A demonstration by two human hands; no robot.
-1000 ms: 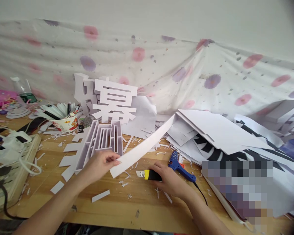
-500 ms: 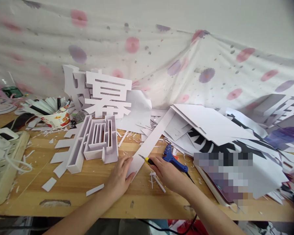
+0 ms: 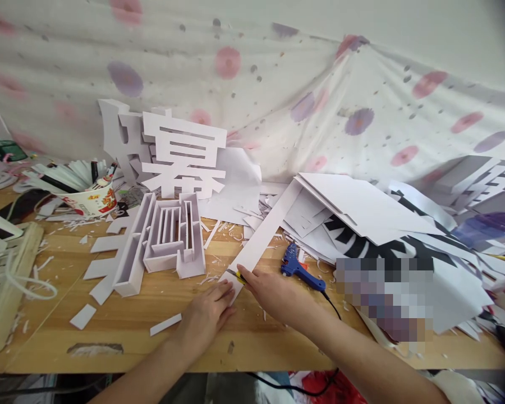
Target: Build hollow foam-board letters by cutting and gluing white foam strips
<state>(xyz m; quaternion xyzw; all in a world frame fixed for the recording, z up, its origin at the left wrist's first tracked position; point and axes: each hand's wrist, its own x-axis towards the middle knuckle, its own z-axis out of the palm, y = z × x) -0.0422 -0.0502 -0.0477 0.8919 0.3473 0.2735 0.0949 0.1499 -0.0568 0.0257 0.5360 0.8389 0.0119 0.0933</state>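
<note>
A long white foam-board strip lies slantwise over the wooden table, its far end by a stack of white sheets. My left hand holds down its near end, fingers across the top and thumb at the right edge. In my right hand is a yellow-and-black craft knife, mostly covered by the fingers. Its blade rests across the strip just beyond my left fingertips. Left of the strip is a white hollow letter form with upright walls. A blue glue gun lies to the right.
White cut-out characters stand against the patterned curtain. A paper cup of pens is at the left, beside a power strip. White sheets and black-printed paper are piled at the right. Scraps litter the wooden table.
My right hand has moved left and slightly down, bringing the knife blade across the strip near my left fingers. My left hand has shifted slightly down the strip. The view has tilted slightly.
</note>
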